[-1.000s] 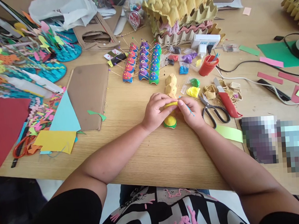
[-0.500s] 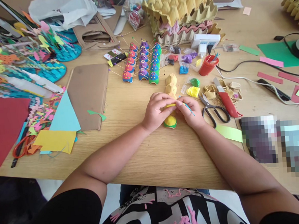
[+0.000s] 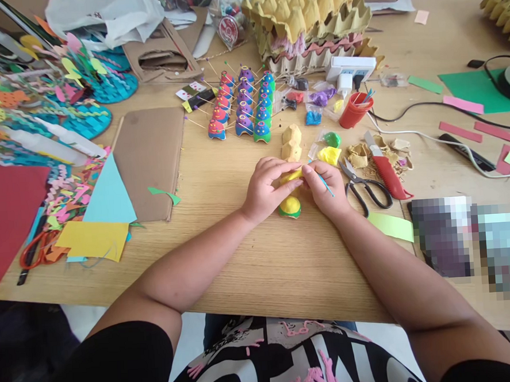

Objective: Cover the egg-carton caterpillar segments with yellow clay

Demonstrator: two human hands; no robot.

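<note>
My left hand (image 3: 269, 189) is closed, with a flattened bit of yellow modelling clay (image 3: 292, 177) between thumb and fingers. Against its right edge, my right hand (image 3: 326, 190) pinches a thin blue stick (image 3: 327, 186) whose tail pokes out below the fingers. Just under both hands sits an egg-carton strip, its near cup (image 3: 290, 206) coated in yellow clay with a green rim. The strip's far cups (image 3: 292, 141) are bare pale cardboard; its middle is hidden by my hands. Lumps of yellow clay (image 3: 329, 155) and green clay (image 3: 332, 139) lie on plastic beyond my right hand.
Scissors (image 3: 367, 187) and a red-handled knife (image 3: 387, 174) lie to the right, near a red cup (image 3: 356, 110). Finished clay-covered carton strips (image 3: 243, 102) stand at the back. Cardboard (image 3: 149, 163) and paper scraps fill the left; egg trays (image 3: 309, 15) are stacked behind.
My hands have tilted and parted slightly, so more of the yellow clay shows. The blue stick has shifted a little down and right with my right hand.
</note>
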